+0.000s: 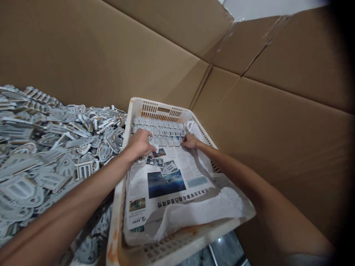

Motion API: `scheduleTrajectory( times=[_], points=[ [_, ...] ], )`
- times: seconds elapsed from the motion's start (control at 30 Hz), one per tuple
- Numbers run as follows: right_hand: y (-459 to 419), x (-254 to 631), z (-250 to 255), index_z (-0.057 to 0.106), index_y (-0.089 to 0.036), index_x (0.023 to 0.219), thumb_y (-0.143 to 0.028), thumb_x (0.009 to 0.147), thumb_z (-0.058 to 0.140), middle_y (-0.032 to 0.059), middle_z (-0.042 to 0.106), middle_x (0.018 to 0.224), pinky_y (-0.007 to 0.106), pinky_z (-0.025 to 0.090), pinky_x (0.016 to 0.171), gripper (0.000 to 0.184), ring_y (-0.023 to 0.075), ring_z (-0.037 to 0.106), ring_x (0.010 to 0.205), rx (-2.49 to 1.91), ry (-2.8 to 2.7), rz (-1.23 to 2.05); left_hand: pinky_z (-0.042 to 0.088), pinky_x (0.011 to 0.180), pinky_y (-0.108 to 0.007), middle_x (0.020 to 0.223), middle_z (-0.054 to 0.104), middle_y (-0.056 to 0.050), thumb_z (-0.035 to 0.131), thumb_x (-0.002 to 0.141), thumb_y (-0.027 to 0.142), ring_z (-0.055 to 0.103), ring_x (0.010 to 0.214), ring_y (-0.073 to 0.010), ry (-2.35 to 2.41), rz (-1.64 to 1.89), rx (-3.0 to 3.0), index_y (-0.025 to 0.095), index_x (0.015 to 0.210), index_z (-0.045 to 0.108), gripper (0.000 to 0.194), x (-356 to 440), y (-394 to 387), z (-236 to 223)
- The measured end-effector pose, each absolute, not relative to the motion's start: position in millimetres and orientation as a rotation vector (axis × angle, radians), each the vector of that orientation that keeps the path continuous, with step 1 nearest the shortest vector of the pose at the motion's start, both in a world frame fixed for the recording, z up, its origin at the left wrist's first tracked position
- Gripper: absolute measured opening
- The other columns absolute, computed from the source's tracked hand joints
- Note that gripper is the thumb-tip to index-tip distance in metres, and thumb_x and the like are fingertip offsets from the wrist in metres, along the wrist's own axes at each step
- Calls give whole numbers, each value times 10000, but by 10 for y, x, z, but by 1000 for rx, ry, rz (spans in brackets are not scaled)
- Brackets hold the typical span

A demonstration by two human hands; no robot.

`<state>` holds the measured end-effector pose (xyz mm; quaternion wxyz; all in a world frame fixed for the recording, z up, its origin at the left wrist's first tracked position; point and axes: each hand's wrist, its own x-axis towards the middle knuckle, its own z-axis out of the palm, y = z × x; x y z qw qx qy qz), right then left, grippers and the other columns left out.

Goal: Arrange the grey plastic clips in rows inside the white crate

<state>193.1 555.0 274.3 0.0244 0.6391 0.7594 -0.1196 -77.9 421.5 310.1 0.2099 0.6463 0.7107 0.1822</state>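
Brown cardboard walls (111, 55) rise behind and to the right of a white plastic basket (119, 199), meeting in a corner beyond its far right. The basket has slotted sides, a handle hole in its far edge and orange-brown stains at its near left corner. Past its left edge spreads a deep, jumbled heap (63, 147) of loose grey and white parts. A newspaper (194, 159) covers the basket floor; crumpled white paper (199, 210) curls up over it along the near edge and also lines the right edge. The left forearm crosses the left rim and hides some of it.

The small pieces (169, 141) lie in three close rows on the newspaper, toward the far edge. They are pale grey, flat and rounded at one end, with raised outlines. The left hand (141, 143) is half curled around pieces at the left of the nearest row, thumb apart from fingers. At that row's right end, the right hand (190, 141) has its fingertips nearly together; whether they grip the end piece cannot be told.
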Motion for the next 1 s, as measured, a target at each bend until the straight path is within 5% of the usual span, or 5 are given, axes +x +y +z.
scheduleTrajectory(
  times=[0.73,1.0],
  points=[
    [5541,1904,2745,678,-128,1185,-398,1020,676,78,698,1127,374,608,846,316,189,693,952,2003,2296,-388,527,1007,-374,1250,688,-170,922,702,411,667,1213,-343,1960,513,1813,160,1269,712,655,-796,4229,3071],
    [5603,1941,2749,724,-100,946,-350,961,697,123,741,952,263,464,697,251,192,652,835,2062,2356,-334,534,984,-392,1321,676,-176,938,685,407,664,1201,-342,1911,559,1782,135,1372,652,792,-780,4208,3096]
  ],
)
